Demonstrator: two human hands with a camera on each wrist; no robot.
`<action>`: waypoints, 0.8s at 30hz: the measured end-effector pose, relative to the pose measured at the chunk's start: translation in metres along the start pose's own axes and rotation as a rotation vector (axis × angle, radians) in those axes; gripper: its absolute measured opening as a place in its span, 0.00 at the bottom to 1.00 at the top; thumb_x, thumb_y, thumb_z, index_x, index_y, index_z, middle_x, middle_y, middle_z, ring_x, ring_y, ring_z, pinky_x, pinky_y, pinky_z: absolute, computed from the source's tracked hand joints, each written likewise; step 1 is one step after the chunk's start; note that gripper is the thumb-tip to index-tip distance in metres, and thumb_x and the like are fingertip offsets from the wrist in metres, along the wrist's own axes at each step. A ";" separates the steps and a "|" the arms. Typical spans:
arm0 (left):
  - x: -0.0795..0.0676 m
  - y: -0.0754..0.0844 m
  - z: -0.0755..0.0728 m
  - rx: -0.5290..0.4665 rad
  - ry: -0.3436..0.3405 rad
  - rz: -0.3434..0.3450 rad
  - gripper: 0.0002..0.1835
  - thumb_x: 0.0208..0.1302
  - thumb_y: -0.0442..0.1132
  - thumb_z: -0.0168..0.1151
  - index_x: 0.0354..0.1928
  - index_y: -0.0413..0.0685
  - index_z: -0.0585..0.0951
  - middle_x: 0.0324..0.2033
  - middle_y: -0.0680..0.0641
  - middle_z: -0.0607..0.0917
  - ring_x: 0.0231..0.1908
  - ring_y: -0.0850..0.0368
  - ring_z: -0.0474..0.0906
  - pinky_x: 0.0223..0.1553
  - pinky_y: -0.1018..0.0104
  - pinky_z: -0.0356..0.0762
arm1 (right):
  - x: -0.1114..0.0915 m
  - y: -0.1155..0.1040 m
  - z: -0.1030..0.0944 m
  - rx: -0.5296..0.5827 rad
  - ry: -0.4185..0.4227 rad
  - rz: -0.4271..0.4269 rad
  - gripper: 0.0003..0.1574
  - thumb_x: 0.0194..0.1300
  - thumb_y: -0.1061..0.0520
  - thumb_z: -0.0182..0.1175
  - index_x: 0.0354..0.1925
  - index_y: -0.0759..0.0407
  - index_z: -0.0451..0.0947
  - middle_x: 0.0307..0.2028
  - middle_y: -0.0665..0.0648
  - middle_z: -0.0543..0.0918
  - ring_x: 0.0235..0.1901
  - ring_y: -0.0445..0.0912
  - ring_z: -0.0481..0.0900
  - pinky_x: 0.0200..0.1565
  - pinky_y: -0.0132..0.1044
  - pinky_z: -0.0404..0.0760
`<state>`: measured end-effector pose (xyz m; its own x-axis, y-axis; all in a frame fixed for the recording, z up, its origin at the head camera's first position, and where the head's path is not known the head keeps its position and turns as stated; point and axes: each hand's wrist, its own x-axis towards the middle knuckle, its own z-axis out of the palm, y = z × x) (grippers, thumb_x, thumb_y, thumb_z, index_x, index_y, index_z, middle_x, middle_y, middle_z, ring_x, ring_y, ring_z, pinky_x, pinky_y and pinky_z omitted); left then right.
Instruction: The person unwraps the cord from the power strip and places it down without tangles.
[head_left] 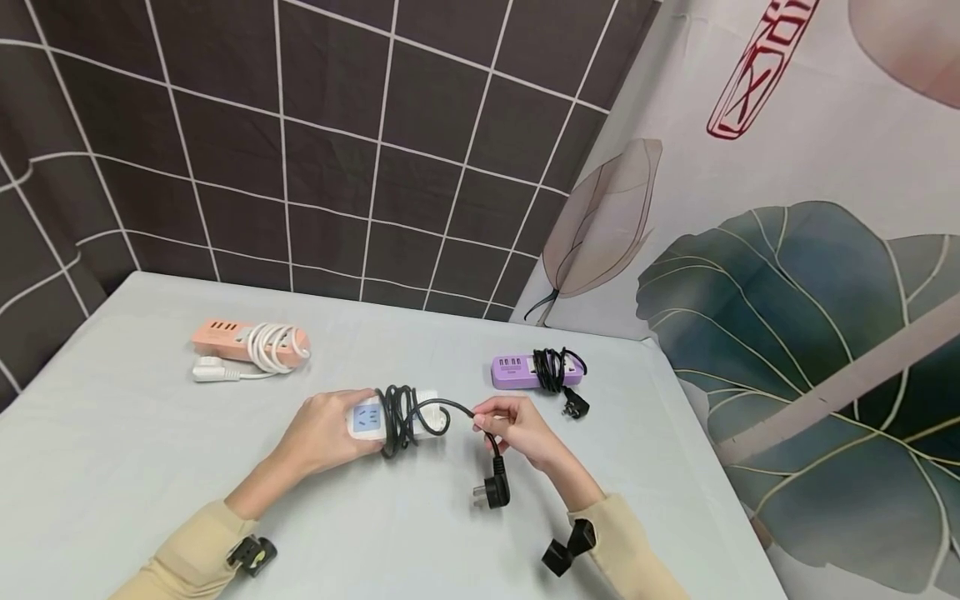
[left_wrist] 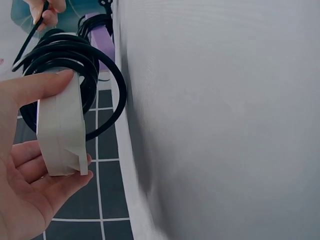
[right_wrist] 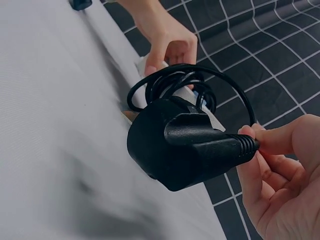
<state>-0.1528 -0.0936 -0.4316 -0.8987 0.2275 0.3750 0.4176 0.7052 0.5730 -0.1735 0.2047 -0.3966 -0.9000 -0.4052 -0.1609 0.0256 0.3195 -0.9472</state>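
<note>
A white power strip [head_left: 367, 417] with a blue socket face is gripped at its left end by my left hand [head_left: 324, 429]. Black cord [head_left: 398, 421] is wound in several loops around the strip's middle. My right hand [head_left: 521, 429] pinches the free stretch of that cord just above its black plug [head_left: 497, 490]. The plug hangs below the fingers, its prongs pointing left in the head view. In the right wrist view the plug [right_wrist: 180, 145] fills the middle, with the thumb and fingers close behind its ribbed neck. From the left wrist, the strip's white end [left_wrist: 61, 132] sits between thumb and fingers.
At the back left of the pale table [head_left: 360, 533] lies an orange power strip [head_left: 221, 340] wrapped in white cord, its white plug in front. Toward the back right is a purple power strip [head_left: 516, 372] with black cord around it. A dark checked curtain [head_left: 330, 183] hangs behind.
</note>
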 end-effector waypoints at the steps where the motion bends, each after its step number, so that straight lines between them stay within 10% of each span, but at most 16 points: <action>1: 0.000 0.000 0.000 0.002 0.006 0.000 0.37 0.32 0.44 0.78 0.50 0.35 0.81 0.40 0.37 0.87 0.29 0.55 0.80 0.33 0.60 0.78 | -0.001 0.000 0.000 -0.003 -0.001 0.001 0.19 0.66 0.61 0.57 0.47 0.79 0.74 0.27 0.47 0.83 0.19 0.37 0.76 0.22 0.29 0.74; 24: -0.001 -0.005 -0.007 -0.007 0.076 -0.032 0.37 0.32 0.45 0.79 0.50 0.34 0.81 0.42 0.33 0.86 0.36 0.43 0.84 0.37 0.51 0.80 | -0.022 0.013 -0.016 -0.093 0.018 0.043 0.21 0.66 0.59 0.59 0.47 0.77 0.75 0.34 0.63 0.86 0.19 0.37 0.77 0.22 0.31 0.74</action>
<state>-0.1530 -0.1019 -0.4299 -0.8991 0.1533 0.4100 0.3899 0.7064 0.5908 -0.1599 0.2309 -0.4006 -0.9067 -0.3741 -0.1950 0.0244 0.4150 -0.9095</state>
